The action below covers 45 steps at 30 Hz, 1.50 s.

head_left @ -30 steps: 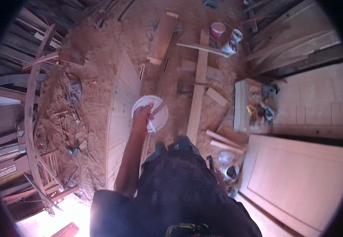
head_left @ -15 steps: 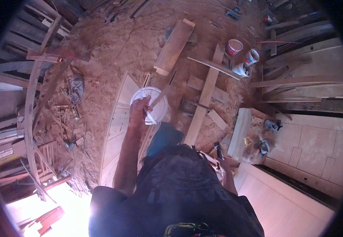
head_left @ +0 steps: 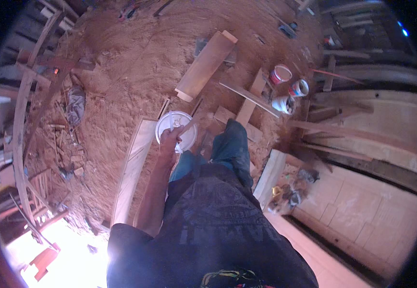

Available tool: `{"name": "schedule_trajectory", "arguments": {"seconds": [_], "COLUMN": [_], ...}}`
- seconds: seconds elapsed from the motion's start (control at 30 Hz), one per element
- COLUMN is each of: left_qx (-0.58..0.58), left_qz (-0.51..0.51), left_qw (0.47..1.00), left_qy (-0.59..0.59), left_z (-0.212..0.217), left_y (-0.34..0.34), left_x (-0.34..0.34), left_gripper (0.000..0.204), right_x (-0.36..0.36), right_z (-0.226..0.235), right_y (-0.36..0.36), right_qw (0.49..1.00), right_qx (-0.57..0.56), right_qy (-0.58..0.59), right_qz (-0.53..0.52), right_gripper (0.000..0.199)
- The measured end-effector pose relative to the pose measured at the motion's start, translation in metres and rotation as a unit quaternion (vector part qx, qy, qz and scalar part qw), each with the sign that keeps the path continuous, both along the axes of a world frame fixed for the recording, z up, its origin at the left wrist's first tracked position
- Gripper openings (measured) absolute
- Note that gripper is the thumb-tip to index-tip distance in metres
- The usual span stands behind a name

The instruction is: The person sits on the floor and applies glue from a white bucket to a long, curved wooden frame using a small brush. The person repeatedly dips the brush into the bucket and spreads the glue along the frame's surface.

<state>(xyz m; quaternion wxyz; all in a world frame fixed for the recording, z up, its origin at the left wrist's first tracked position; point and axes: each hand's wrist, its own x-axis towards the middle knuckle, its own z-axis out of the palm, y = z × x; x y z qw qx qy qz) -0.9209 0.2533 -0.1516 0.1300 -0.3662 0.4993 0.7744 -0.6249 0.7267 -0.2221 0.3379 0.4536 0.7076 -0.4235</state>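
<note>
Grip of left hand (head_left: 170, 138), curled closed, holds round white lid (head_left: 189, 138).

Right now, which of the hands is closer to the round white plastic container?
Left. The left hand is over the round white container, seemingly holding it; the right hand is out of view.

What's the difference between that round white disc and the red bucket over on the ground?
The white disc is pale all over, while the red bucket has red sides and a pale rim. The disc is shallow and flat; the bucket is deeper. The disc is in the left hand, whereas the bucket stands on the ground. Both are round.
</note>
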Motion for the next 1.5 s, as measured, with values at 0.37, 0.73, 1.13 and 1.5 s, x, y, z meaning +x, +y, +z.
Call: {"name": "schedule_trajectory", "arguments": {"seconds": [0.37,0.73,1.13,1.5], "left_qx": [-0.092,-0.097,-0.050,-0.203], "left_qz": [0.098,0.292,0.281,0.149], "left_qw": [0.990,0.947,0.954,0.967], "left_qy": [-0.051,-0.096,-0.093,0.032], "left_z": [0.007,-0.008,-0.142,-0.281], "left_y": [0.025,0.065,0.025,-0.035], "left_x": [-0.042,-0.096,-0.208,-0.323], "left_gripper": [0.040,0.021,0.030,0.041], "right_x": [-0.231,-0.488,-0.554,-0.568], "right_z": [-0.053,-0.220,-0.263,-0.355], "right_y": [0.092,0.174,0.108,0.099], "right_qw": [0.977,0.871,0.849,0.851], "right_qx": [0.010,0.105,0.063,0.060], "right_qy": [0.008,0.114,-0.036,-0.055], "right_qz": [0.212,0.466,0.523,0.519], "right_gripper": [0.055,0.063,0.089,0.081]}}
